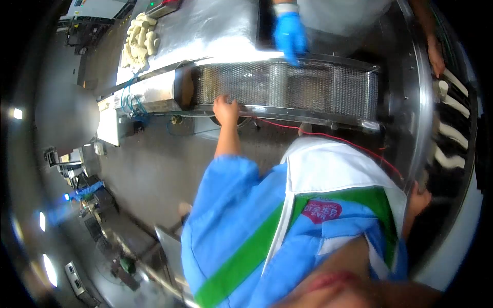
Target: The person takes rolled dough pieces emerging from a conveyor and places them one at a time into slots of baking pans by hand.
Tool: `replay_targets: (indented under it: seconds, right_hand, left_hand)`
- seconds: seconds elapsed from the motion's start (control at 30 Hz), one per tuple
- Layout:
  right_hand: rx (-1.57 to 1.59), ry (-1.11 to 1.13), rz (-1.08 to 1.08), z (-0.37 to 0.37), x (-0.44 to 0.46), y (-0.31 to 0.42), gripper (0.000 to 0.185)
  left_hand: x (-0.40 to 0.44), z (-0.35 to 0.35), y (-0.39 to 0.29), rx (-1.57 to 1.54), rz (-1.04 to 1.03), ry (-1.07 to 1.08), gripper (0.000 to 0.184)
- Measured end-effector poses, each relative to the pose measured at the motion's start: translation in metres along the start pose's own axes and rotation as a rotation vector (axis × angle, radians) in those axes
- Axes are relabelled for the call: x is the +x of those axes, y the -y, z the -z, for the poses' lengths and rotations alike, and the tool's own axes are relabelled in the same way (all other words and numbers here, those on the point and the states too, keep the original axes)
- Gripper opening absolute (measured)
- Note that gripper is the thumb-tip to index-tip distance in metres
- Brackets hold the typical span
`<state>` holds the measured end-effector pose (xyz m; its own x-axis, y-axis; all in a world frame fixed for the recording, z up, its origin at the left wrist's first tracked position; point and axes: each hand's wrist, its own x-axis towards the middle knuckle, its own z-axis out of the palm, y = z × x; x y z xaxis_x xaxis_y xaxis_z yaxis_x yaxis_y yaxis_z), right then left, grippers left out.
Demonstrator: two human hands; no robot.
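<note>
I had the left hand (226, 109) at the near rail (292, 113) of the mesh conveyor (251, 84), fingers curled in; couldn't tell if it actually gripped the rail. Right hand (419, 199) was low on the right, beside the curved metal rim (425, 105), partly hidden; couldn't tell if open or closed. Pale strips (453, 134) lay apart in a row on the dark surface (452, 119) beyond that rim, up and right of the right hand. Another bare hand (436, 62) was near the top strips. A blue-gloved hand (290, 37), blurred, was over the conveyor's far edge. Metal housing (154, 92) sat at the conveyor's left end. Pile of pale pieces (139, 43) was on the metal table (210, 31), upper left. Red cord (328, 135) ran along the near side, below the rail.
</note>
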<state>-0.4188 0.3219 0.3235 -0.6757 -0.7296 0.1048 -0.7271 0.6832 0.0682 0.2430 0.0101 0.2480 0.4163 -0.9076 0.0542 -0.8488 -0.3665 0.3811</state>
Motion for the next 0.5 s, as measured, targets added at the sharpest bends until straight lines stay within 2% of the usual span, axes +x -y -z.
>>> replay_targets:
  seconds: [0.03, 0.17, 0.27, 0.37, 0.5]
  right_hand:
    - [-0.025, 0.000, -0.059, 0.005, -0.002, 0.006, 0.066]
    - [-0.058, 0.030, -0.010, -0.004, -0.002, -0.013, 0.072]
    - [-0.150, 0.154, -0.108, 0.004, -0.003, -0.004, 0.075]
    - [-0.114, 0.045, -0.038, -0.005, -0.007, -0.009, 0.073]
    - [-0.193, -0.084, 0.029, -0.020, -0.002, -0.023, 0.070]
  left_hand:
    - [0.004, 0.002, 0.002, 0.032, 0.017, -0.029, 0.036]
    - [0.027, 0.014, 0.013, 0.084, 0.101, -0.057, 0.041]
    - [0.044, 0.019, 0.026, 0.096, 0.110, -0.097, 0.047]
    - [0.055, 0.023, 0.032, 0.132, 0.249, -0.046, 0.055]
    - [0.062, 0.029, 0.035, 0.158, 0.299, 0.006, 0.056]
